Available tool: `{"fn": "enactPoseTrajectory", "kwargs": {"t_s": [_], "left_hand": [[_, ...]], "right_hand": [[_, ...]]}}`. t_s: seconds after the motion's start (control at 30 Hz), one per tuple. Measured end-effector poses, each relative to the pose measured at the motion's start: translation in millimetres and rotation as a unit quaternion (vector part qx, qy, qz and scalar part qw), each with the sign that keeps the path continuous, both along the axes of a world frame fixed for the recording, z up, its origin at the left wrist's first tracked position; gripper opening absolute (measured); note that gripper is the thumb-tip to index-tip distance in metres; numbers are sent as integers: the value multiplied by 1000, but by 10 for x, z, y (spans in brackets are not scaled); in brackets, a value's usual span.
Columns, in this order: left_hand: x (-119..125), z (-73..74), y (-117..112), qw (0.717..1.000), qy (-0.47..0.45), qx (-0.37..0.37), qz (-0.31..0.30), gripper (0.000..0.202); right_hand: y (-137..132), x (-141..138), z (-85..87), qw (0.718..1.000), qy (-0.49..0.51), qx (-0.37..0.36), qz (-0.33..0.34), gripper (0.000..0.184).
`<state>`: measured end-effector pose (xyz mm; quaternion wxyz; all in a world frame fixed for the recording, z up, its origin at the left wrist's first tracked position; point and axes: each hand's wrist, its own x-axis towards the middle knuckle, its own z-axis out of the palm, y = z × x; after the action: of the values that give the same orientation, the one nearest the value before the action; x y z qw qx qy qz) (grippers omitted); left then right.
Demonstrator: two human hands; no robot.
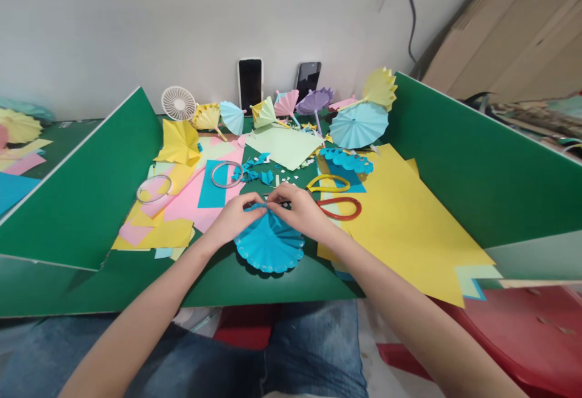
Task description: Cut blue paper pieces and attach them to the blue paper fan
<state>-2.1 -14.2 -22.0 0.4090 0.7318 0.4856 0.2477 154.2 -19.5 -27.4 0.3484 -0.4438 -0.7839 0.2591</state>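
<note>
A blue pleated paper fan [269, 243] with a scalloped edge lies near the front of the green table, its rounded side toward me. My left hand [239, 216] pinches its far edge, thumb and fingers closed on the paper. Right beside it, my right hand [293, 207] grips the same fan close to the middle, fingertips nearly touching those of the left. Just past my right hand lie scissors with one yellow and one red handle [340, 209]; their blades are mostly hidden. Blue paper scraps [254, 171] are scattered beyond my hands.
Small paper umbrellas [313, 101] line the back, before two phones [250, 83] and a white fan [178, 103]. Yellow sheets [404, 222] lie at right, pink and yellow paper [182, 204] with tape rings [227, 175] at left. Green partitions [86, 186] stand on both sides.
</note>
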Motion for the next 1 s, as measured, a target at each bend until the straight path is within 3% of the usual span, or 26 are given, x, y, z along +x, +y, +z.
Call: {"fn": "enactPoseTrajectory", "kwargs": {"t_s": [0.2, 0.57, 1.0], "left_hand": [[5, 12, -8, 1000, 6, -1, -4, 9], [5, 18, -15, 1000, 8, -4, -6, 9], [3, 2, 3, 1000, 11, -11, 9, 10]], "right_hand": [[6, 17, 13, 997, 34, -74, -2, 6], [26, 52, 36, 991, 44, -127, 15, 10], [28, 24, 12, 996, 39, -80, -4, 8]]}}
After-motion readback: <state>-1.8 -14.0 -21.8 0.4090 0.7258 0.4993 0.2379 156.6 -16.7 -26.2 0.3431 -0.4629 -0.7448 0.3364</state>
